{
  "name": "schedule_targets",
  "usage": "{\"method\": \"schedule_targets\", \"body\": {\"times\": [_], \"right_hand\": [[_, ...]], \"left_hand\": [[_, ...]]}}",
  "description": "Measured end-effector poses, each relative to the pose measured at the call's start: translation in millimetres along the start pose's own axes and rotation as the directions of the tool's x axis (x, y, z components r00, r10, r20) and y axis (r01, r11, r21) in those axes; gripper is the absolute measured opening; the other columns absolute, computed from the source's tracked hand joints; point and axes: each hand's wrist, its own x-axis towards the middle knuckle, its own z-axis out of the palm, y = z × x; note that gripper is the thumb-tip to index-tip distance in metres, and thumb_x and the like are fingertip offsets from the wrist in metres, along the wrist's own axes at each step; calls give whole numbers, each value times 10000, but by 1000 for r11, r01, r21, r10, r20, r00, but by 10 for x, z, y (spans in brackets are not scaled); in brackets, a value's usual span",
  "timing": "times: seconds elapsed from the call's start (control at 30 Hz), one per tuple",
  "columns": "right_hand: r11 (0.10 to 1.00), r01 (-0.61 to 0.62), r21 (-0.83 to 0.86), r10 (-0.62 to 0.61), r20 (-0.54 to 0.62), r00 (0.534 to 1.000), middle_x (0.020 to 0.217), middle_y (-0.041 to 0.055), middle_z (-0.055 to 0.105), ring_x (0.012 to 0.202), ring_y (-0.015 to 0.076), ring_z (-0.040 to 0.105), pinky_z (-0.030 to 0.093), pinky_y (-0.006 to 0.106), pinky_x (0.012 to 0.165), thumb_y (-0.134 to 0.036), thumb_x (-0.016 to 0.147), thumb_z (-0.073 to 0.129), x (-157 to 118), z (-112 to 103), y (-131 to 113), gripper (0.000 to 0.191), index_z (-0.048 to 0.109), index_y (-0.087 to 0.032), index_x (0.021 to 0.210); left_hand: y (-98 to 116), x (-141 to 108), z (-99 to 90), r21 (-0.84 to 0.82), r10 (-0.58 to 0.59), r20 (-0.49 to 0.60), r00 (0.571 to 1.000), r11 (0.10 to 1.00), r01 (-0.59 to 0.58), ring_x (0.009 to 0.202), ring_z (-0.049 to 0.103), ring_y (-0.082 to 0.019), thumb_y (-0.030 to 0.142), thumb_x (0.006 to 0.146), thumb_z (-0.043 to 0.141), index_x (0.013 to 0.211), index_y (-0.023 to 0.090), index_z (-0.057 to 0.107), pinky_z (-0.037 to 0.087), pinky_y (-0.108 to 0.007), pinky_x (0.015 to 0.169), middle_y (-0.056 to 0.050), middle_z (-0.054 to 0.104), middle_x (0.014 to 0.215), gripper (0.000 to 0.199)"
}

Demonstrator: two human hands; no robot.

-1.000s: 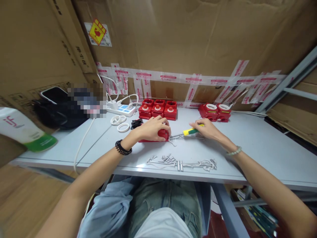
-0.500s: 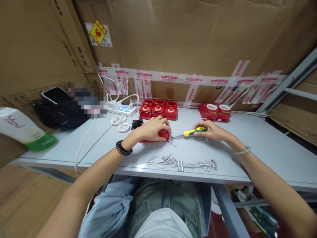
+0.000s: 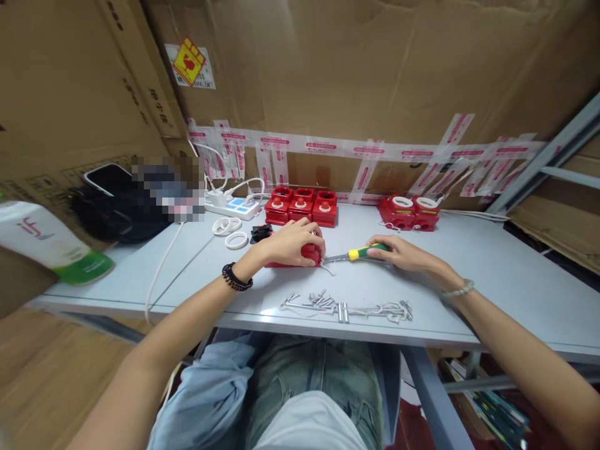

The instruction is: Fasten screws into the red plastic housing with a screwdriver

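Note:
My left hand is wrapped over a red plastic part on the table, covering most of it. A yellow and green screwdriver lies nearly level in my right hand, with the fingers closed round its handle. Its shaft points left, and the tip meets the right end of the red part, where a short white cord hangs out. The exact contact at the tip is too small to make out. Loose screws and several metal pins with white cords lie near the front edge.
Behind my hands stand red housings, with two more red units at the back right. White rings and black parts lie left. A power strip, a tube and a phone are further left. Cardboard walls the back.
My right hand has turned on the screwdriver handle, and its fingers now lie flatter over it. The left hand stays on the red part. The whole view has shifted slightly.

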Motion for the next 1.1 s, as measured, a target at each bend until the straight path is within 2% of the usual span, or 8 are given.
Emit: {"method": "schedule_targets", "body": {"times": [0.2,0.33,0.4,0.5,0.83,1.1], "right_hand": [[998,-57,13,57,-1,998,776,36,591,697,167,488,378,314,674,-600,917,438,-15,14,-46,452,592,-177,888],[999,-48,15,48,-20,999,802,-3,509,696,150,441,368,290,643,-561,782,663,-40,-7,-67,432,502,-205,967],[1000,-24,16,24,-5,1000,817,-3,490,711,149,436,365,285,648,-531,776,681,-44,-20,-62,411,491,-207,944],[999,5,33,-5,-12,1000,815,0,486,714,144,425,353,280,649,-521,807,653,-31,-21,-40,367,503,-199,901],[998,1,61,0,-21,1000,807,-1,514,689,138,437,332,280,620,-557,790,671,-16,-4,28,398,565,-198,925],[1000,-28,8,28,-41,999,771,-2,566,609,111,408,297,275,578,-605,829,598,-32,-21,-50,444,639,-180,947]], "left_hand": [[-9,-6,6,-8,4,-14,1000,1000,-4,1035,470,-230,353,831,672,1012,304,707,348,-325,821,-36,565,1129,191],[-3,-10,1,-12,4,-13,1000,1000,-4,1039,473,-230,348,837,670,1014,305,706,348,-325,824,-40,564,1141,186],[0,-9,0,-5,2,-12,1000,1000,-2,1036,474,-230,350,837,670,1018,306,706,348,-325,823,-41,566,1141,190],[-2,-3,4,-1,4,-9,1000,1000,-5,1042,472,-230,351,837,675,1025,306,707,350,-327,835,-40,567,1142,197],[14,-7,-7,3,-6,-8,1000,1000,6,1053,479,-240,346,831,680,1020,305,708,344,-336,826,-38,569,1128,195],[1,-8,8,5,6,-21,1000,1000,-6,1035,477,-233,347,830,678,1026,307,703,344,-330,813,-35,569,1124,202]]}}
